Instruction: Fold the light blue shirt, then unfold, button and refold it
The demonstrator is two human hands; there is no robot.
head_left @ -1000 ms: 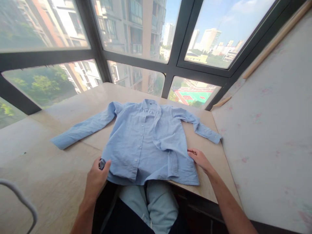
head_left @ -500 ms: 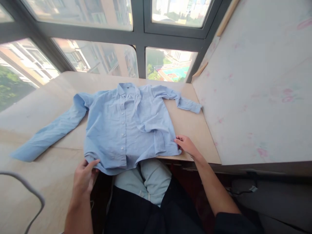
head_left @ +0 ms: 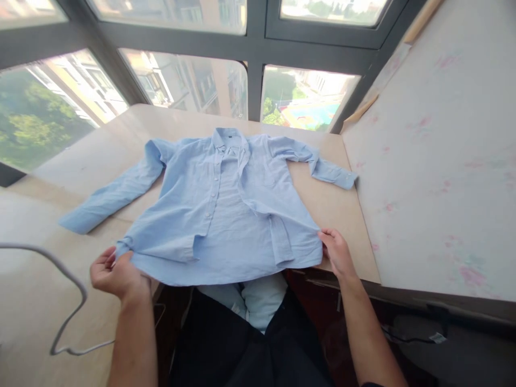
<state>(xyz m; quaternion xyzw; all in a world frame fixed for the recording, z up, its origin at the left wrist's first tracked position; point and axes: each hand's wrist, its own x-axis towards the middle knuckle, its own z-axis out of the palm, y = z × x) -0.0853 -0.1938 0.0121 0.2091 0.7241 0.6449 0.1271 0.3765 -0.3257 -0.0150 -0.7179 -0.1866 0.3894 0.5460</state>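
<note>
A light blue button-up shirt (head_left: 242,215) lies front side up, its collar toward the window and its hem toward me. Its front is unbuttoned, and the two panels lie apart over the back. My left hand (head_left: 119,271) pinches the hem corner at the left, and my right hand (head_left: 335,250) pinches the side edge near the hem at the right. Between them the hem is stretched out past the table edge, above my lap. One sleeve reaches out to the left; the other lies bent to the right.
The pale wooden tabletop (head_left: 330,204) runs up to a dark window frame (head_left: 253,88). At the right stands a white wall panel (head_left: 435,177) with pink flowers. A grey cable (head_left: 72,274) curves over the table at the left.
My left hand has pulled its hem corner outward to the left, and my right hand has shifted slightly right. The shirt's bottom is wider and its front panels have spread. The view has turned somewhat.
</note>
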